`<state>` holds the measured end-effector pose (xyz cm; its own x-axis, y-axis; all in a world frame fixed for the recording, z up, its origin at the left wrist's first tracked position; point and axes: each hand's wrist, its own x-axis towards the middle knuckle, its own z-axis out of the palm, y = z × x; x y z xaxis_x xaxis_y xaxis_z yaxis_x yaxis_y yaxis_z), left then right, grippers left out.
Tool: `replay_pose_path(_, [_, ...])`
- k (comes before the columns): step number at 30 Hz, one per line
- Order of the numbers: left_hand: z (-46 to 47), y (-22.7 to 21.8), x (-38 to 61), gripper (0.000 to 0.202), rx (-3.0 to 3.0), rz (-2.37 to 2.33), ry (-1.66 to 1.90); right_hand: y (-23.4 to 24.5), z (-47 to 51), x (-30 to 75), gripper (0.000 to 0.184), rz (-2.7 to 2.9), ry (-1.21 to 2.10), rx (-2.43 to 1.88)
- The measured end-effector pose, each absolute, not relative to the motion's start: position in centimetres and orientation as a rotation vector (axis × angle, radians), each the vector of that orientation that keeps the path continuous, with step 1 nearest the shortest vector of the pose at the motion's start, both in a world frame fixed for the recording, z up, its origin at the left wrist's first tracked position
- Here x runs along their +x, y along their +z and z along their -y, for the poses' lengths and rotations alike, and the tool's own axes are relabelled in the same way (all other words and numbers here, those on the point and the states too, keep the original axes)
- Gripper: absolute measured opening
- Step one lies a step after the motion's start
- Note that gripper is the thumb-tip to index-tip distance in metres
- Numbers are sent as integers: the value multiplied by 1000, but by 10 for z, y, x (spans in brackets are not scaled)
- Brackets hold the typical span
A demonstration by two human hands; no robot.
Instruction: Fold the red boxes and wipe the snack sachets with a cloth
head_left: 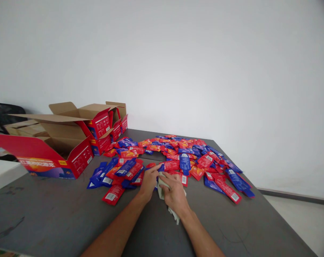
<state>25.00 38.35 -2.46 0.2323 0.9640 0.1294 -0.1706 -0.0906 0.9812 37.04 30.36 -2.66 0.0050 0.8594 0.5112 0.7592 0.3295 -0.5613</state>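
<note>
My right hand (175,194) is closed around a pale, crumpled cloth (174,215), which hangs down toward the tabletop. The cloth is pressed against a blue packet (161,168), mostly hidden behind my hands. On the other side of that packet, my left hand (149,182) grips its edge, with thumb and fingers partly covered. Close by on the left lie several red and blue packets, among them a red packet (114,194) with a white barcode label. Another red packet (171,165) lies just beyond my hands.
A wide heap of red and blue packets (185,162) spreads over the dark table (78,217) toward the back and right. Open red cartons (80,157) stand along the left side. A white wall (178,71) rises behind, and a black chair (9,111) is at far left.
</note>
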Motion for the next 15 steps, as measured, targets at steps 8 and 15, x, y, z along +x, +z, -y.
replay_pose_path(8, [-389, -29, 233, 49, 2426, -1202, 982, -32, -308, 390, 41, 1635, 104, -1695])
replay_pose_path(15, [-390, -42, 228, 42, 2814, -1240, 467, -37, -309, 392, 39, 1631, 107, -1798])
